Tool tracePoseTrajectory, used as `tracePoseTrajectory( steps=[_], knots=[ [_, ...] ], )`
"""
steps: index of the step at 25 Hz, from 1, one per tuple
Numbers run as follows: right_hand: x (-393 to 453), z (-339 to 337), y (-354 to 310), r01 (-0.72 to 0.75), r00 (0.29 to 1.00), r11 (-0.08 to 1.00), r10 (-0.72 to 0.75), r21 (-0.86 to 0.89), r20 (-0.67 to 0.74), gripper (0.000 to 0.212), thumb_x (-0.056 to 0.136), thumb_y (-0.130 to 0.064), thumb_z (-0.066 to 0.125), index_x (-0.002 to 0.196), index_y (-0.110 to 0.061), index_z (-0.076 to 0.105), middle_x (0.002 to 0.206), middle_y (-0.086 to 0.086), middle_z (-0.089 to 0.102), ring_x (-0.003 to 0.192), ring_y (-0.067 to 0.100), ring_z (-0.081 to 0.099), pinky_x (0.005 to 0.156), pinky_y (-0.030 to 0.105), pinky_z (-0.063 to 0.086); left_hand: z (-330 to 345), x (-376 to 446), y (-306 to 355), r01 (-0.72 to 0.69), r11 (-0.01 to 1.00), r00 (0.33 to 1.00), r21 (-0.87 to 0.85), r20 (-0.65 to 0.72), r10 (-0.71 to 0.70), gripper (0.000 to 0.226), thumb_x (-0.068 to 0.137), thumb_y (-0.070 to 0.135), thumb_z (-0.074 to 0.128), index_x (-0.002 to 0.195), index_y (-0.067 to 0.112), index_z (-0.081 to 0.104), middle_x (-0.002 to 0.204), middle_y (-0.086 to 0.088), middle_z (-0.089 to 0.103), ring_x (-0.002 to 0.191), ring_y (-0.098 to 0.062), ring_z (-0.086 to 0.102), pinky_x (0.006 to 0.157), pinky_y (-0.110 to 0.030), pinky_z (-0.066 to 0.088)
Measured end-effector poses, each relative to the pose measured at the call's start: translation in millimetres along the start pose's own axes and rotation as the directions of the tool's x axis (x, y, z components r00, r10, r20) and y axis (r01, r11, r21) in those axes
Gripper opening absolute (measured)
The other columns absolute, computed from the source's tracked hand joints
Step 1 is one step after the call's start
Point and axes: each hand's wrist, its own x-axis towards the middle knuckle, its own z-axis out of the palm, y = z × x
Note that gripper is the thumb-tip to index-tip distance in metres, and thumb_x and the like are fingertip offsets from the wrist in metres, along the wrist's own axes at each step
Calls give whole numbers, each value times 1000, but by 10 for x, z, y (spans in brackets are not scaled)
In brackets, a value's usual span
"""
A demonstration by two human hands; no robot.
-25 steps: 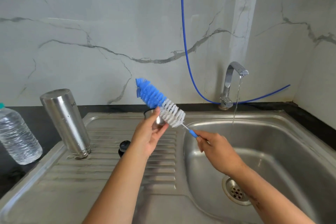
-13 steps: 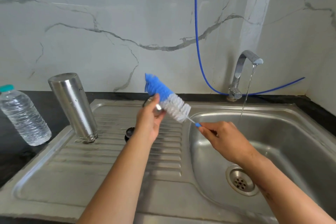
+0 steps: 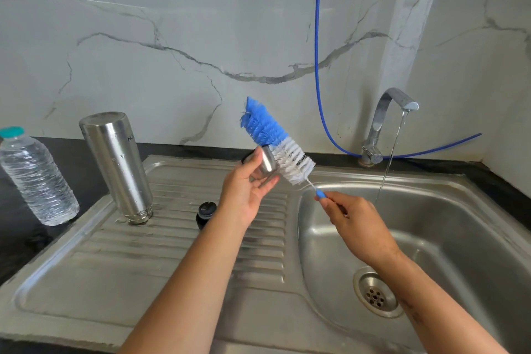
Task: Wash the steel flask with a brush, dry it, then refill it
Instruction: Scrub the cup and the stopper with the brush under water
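Two things had barely shifted over the last second, going by the earlier pictures: the water bottle [image 3: 36, 178] stood at the far left of the tabletop [image 3: 66, 152], and the steel flask [image 3: 116, 164] rested mouth-down on the drainboard [image 3: 143, 253], wet and apart from both hands. A small black stopper [image 3: 205, 214] lay just right of it. My left hand [image 3: 247, 195] had turned the steel cap [image 3: 267, 165] so its side met the bristles, fingers [image 3: 268, 182] curled round it. The brush [image 3: 277, 141] had swung a little steeper, and my right hand [image 3: 355, 224] pinched its blue handle. The tap [image 3: 385, 123] still ran into the sink [image 3: 431, 238]. I judged the flask body washed and the cap in scrubbing, with drying and refilling to come.
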Motion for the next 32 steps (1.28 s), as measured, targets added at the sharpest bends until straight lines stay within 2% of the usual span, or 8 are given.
tracePoseTrajectory(
  steps=[4, 9, 14, 18, 20, 23, 27, 32],
  knots=[
    [-44, -46, 21, 33, 998, 998, -30, -51, 47, 24, 105, -28, 54, 109, -16, 74, 53, -5, 37, 55, 13, 31, 53, 25, 32, -51, 66, 36, -31, 997, 999, -68, 16, 32, 19, 99, 21, 64, 114, 9, 67, 102, -10, 77, 101, -27, 72, 87, -43, 59],
    [-28, -17, -16, 63, 997, 994, -66, -90, -35, 21, 105, -26, 52, 105, -22, 72, 49, -3, 34, 54, 17, 28, 49, 25, 29, 114, -70, -246, 31, 992, 996, 126, 73, -41, 32, 97, 23, 66, 122, 3, 65, 106, -12, 74, 103, -28, 70, 99, -44, 57],
    [-72, -34, -29, 197, 973, 975, -182, -99, 139, 19, 104, -26, 56, 96, -20, 72, 53, -1, 36, 56, 17, 29, 54, 31, 33, -140, 173, 60, -145, 978, 984, -150, -123, 127, 35, 98, 28, 66, 123, 4, 63, 129, -20, 67, 115, -32, 68, 103, -51, 54],
    [-26, -19, -69, 151, 987, 987, -153, -47, -49, 22, 103, -23, 59, 116, -27, 75, 52, 0, 36, 55, 16, 27, 50, 21, 32, 100, -38, -162, -41, 999, 999, 24, 3, 41, 21, 100, 27, 62, 114, 12, 67, 114, -9, 76, 106, -23, 72, 94, -40, 57],
    [-28, -36, -70, 161, 987, 986, -161, -51, 15, 19, 103, -23, 58, 104, -31, 75, 54, -4, 34, 56, 15, 26, 52, 24, 32, 103, -39, -89, -82, 996, 996, -21, -25, 82, 19, 100, 28, 62, 109, 12, 67, 104, -7, 76, 96, -21, 74, 85, -37, 59],
    [-71, -52, -65, 182, 977, 983, -177, -25, 119, 20, 104, -26, 56, 91, -29, 71, 56, -6, 31, 58, 14, 26, 56, 30, 33, -125, 33, 143, -178, 966, 982, -187, -102, 161, 28, 97, 29, 68, 116, 9, 66, 115, -13, 71, 104, -27, 72, 90, -42, 60],
    [-86, -95, -89, 138, 983, 990, -137, 0, 120, 29, 105, -28, 53, 80, -19, 63, 57, -7, 29, 58, 12, 24, 53, 26, 28, -159, -119, 15, -140, 988, 985, -60, -107, 133, 25, 94, 25, 72, 113, 9, 66, 114, -9, 75, 111, -23, 72, 84, -38, 63],
    [-81, -88, -42, 118, 986, 993, -114, -29, 118, 28, 105, -28, 53, 86, -14, 67, 54, -6, 32, 56, 12, 26, 52, 25, 29, -89, -163, -84, -91, 992, 995, -83, -46, 87, 30, 99, 33, 63, 115, 7, 67, 110, -11, 77, 110, -25, 71, 100, -42, 55]
  ],
)
